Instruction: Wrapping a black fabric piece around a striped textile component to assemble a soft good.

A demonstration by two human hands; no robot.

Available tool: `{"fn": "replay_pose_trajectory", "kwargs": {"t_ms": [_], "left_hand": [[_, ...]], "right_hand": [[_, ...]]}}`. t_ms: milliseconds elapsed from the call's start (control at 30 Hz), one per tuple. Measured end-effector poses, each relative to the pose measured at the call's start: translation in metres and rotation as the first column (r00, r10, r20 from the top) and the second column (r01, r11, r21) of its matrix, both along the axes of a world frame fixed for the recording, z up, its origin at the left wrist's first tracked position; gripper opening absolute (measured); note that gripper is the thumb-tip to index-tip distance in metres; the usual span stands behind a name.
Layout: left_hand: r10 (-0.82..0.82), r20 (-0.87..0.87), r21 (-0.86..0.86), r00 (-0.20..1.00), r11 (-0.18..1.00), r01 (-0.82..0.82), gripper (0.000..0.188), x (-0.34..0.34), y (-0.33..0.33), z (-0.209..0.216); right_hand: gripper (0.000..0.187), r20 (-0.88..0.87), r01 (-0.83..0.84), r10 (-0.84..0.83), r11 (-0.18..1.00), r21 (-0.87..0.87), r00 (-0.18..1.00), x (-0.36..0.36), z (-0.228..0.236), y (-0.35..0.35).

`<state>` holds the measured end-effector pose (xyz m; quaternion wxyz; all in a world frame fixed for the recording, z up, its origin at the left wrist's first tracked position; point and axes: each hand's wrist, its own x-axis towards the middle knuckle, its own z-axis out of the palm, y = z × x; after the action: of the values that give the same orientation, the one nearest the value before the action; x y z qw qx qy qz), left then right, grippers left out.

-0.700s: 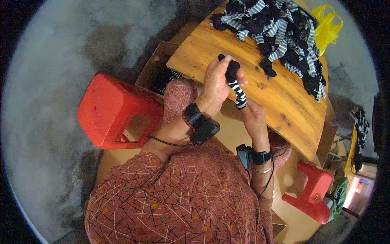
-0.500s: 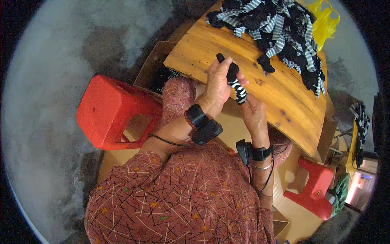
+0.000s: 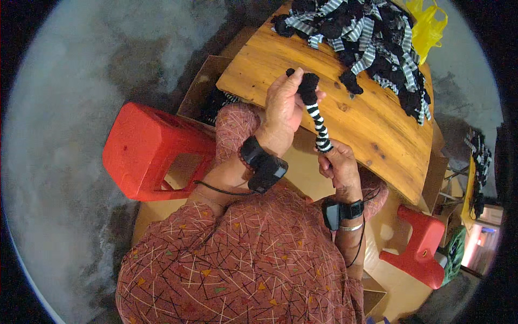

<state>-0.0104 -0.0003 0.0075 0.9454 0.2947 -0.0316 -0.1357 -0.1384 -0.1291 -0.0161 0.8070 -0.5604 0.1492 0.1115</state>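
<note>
A knit sock (image 3: 318, 123) with a black end and a black-and-white striped leg is stretched between my hands, over the near edge of the wooden table (image 3: 291, 67). My left hand (image 3: 283, 105) is closed round the black end, with its thumb on top and a bit of black knit sticking out past it. My right hand (image 3: 342, 164) pinches the lower end of the striped leg, fingers curled in. A pile of similar black and grey-striped knit pieces (image 3: 368, 40) lies across the far side of the table.
A yellow plastic bag (image 3: 428, 29) stands beyond the pile. At the left is a red stool (image 3: 132, 151), near a cardboard box (image 3: 202, 81) holding more striped knitwear. Another red stool (image 3: 418, 248) is at the lower right. Wrist-worn devices with cables sit on both my forearms.
My right hand has drawn down and toward me, so the striped leg is longer and straighter. My left hand has shifted slightly left and still grips the black end.
</note>
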Motion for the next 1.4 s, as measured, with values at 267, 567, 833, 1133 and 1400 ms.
{"fn": "replay_pose_trajectory", "kwargs": {"t_ms": [267,567,833,1133,1400], "left_hand": [[0.021,-0.144,-0.059,0.989,0.998,-0.030,0.028,-0.021,-0.023,-0.007],[0.353,0.202,0.107,0.914,0.919,-0.379,0.008,-0.008,-0.003,0.003],[0.141,0.321,0.332,0.937,0.910,-0.250,0.011,-0.002,0.013,-0.004],[-0.148,0.072,0.058,0.986,0.988,0.144,0.024,-0.003,0.010,-0.017],[-0.120,0.415,0.530,0.902,0.838,-0.132,0.034,0.014,0.040,0.016]], "right_hand": [[0.018,0.109,0.117,-0.129,0.987,0.109,0.986,0.003,-0.006,0.021],[0.019,0.069,0.129,-0.133,0.990,0.062,0.989,0.006,0.002,0.027],[0.017,0.080,0.096,-0.081,0.974,-0.206,0.993,0.004,0.002,0.017],[0.017,0.191,0.191,-0.172,0.978,-0.086,0.967,0.010,0.011,0.018],[0.018,0.264,0.216,-0.141,0.936,-0.279,0.954,-0.001,-0.006,0.006]]}}
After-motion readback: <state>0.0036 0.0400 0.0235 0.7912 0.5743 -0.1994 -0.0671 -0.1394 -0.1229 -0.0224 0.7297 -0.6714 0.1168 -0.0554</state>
